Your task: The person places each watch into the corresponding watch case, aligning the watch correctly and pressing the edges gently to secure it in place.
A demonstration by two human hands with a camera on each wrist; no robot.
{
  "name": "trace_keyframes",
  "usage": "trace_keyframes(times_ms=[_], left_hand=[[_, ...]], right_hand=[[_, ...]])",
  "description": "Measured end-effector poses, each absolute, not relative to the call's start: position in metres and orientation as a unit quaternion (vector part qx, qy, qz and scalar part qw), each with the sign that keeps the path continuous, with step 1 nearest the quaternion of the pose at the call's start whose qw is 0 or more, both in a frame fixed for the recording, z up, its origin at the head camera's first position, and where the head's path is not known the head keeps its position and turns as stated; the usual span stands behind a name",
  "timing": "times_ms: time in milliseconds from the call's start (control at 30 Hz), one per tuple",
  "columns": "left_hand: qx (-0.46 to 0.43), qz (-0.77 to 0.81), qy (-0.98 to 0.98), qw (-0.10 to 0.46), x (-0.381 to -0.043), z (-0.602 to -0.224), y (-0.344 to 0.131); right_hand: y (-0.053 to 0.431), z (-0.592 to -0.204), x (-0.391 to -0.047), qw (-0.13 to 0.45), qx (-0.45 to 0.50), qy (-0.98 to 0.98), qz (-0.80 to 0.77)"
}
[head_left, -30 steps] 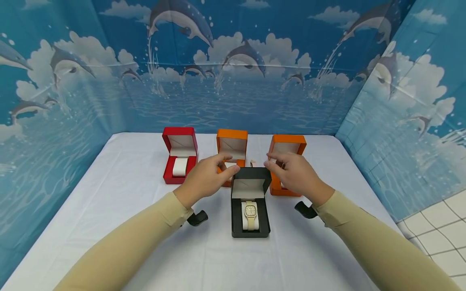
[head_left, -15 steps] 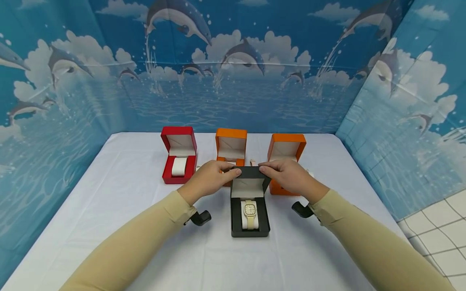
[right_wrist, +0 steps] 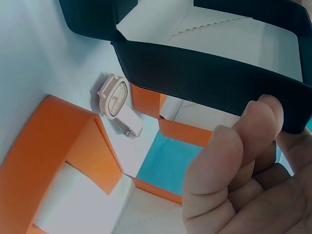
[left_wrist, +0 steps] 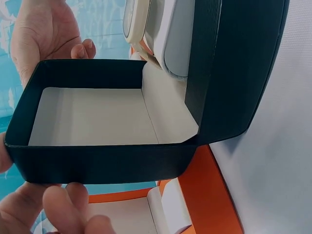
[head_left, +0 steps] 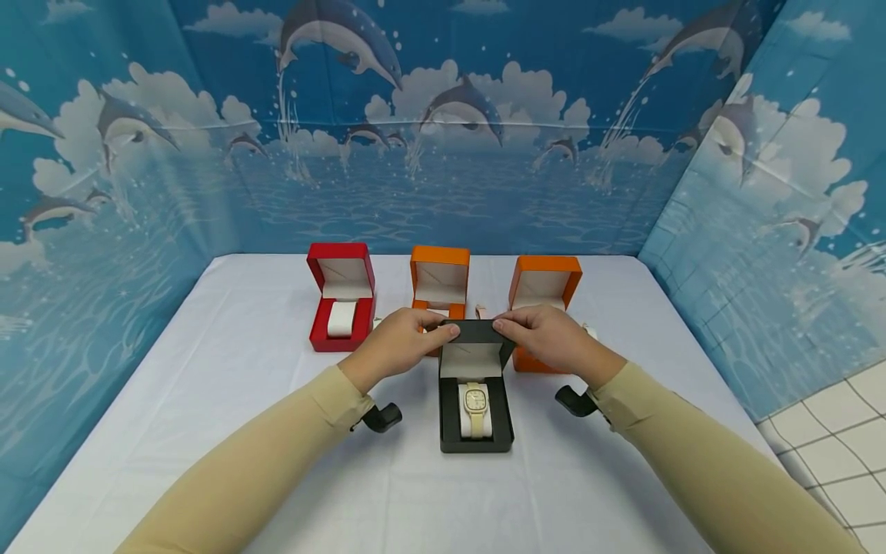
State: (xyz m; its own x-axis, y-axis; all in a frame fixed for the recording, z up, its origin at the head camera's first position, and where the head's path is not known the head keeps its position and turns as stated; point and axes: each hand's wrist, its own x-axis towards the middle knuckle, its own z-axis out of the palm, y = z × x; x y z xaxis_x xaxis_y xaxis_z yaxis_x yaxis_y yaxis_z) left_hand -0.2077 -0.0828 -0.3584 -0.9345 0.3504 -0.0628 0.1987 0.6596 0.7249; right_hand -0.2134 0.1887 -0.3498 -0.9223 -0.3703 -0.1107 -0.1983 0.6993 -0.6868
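left fingers [left_wrist: 63, 212] and right fingers [right_wrist: 214, 161] pinch the black lid [head_left: 476, 332], partly hiding two orange boxes [head_left: 440, 278] [head_left: 543, 285].

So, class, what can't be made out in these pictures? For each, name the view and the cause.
- Head view: most of the pink watch, hidden behind the black box.
- Head view: the pale object beyond the right hand, mostly covered by it.
- Head view: the markings on the cream watch, too small to read.
- Left wrist view: the cream watch's upper part, cut off by the top edge.
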Motion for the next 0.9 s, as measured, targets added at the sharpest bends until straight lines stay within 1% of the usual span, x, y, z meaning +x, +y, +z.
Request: trace_keyframes(times_ms=[400, 900], left_hand=[[0.155, 0.388, 0.902, 0.105, -0.2062, -0.3585, -0.0837], [0.15, 0.384, 0.905, 0.1, -0.2033, -0.3588, -0.084]], right_hand=[[0.1881, -0.3487, -0.2109, 0.126, -0.162, 0.913, -0.352], [0.1892, -0.3501, -0.2065, 0.119, -0.169, 0.914, -0.348]])
